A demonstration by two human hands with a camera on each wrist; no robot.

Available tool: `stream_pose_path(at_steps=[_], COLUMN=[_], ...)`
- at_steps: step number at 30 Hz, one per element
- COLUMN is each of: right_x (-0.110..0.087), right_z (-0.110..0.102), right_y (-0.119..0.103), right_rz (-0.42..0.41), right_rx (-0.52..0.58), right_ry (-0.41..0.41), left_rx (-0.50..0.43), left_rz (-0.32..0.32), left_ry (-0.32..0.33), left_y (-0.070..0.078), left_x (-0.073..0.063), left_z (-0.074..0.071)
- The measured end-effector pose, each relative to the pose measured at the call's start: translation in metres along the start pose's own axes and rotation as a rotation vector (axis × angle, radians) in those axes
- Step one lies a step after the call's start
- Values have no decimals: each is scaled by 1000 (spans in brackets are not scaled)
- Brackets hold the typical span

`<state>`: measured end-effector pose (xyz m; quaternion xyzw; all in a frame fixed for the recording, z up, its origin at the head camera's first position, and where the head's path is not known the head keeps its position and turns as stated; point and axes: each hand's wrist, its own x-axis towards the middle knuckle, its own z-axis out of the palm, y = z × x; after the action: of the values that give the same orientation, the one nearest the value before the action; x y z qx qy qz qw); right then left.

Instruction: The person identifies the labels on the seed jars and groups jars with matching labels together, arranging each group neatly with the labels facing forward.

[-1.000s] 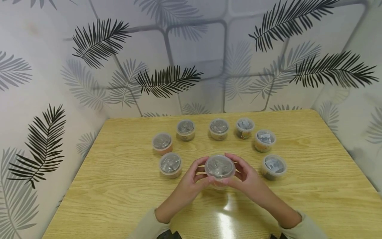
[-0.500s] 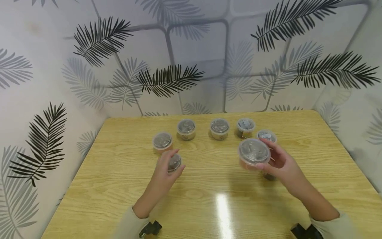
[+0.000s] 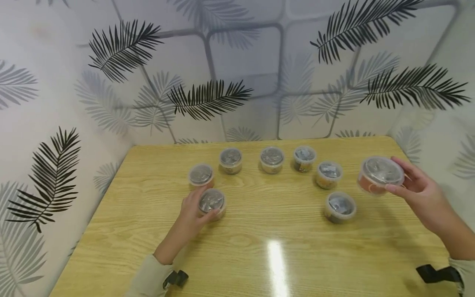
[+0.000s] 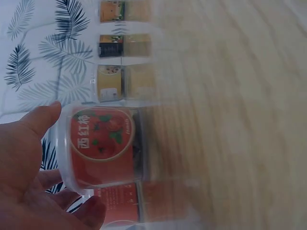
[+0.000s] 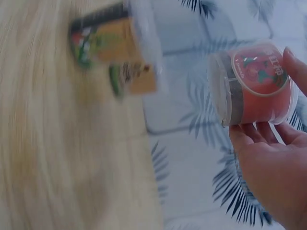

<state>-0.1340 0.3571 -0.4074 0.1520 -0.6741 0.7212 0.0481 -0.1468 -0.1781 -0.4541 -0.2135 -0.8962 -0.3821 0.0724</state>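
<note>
At the table's right side my right hand (image 3: pixel 426 198) holds a lidded plastic tub (image 3: pixel 378 175) with a red tomato label, raised above the table. In the right wrist view, the thumb lies on one side of this tub (image 5: pixel 261 103) and the fingers on the other. My left hand (image 3: pixel 191 214) is around another lidded tub (image 3: pixel 212 201) at the left front, its thumb at the near side and fingers behind. A red tomato label shows on that tub (image 4: pixel 103 153) in the left wrist view, and it appears to stand on the table.
Other lidded tubs stand in an arc on the wooden table (image 3: pixel 252 255): a reddish one (image 3: pixel 201 176) close behind the left hand's tub, several along the back, and a dark one (image 3: pixel 339 207) at right front. A leaf-patterned backdrop (image 3: pixel 245 62) rises behind the table.
The tub held in both hands at the middle has gone right in my right hand alone. My left hand let go of it and moved left to the front-left tub.
</note>
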Motion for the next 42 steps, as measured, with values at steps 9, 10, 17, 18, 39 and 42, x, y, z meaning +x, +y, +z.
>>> stream_pose_path(at_steps=[9,10,17,18,39,42], right_x=[-5,-6,-11,-11,-4,-1], right_z=[-54,-59,-94,-98,-132,-136], right_y=[34,38,69,71,81,79], right_rz=[144,154,159,163,151,149], right_rx=[-141,-129,39,54,171,189], right_ry=[88,97,103,92,-190,-241], left_rx=[-20,-23,-46,-50,-115,-120], left_rz=[-157,-160,-129,-121,-105,-106], left_ry=[-76,-85,-111,-112,-129,-127], left_y=[0,1,-2,-3,-4,-4], left_x=[-2,-2,-3,-3,-7,-7], left_z=[-1,-1,0,0,4,5])
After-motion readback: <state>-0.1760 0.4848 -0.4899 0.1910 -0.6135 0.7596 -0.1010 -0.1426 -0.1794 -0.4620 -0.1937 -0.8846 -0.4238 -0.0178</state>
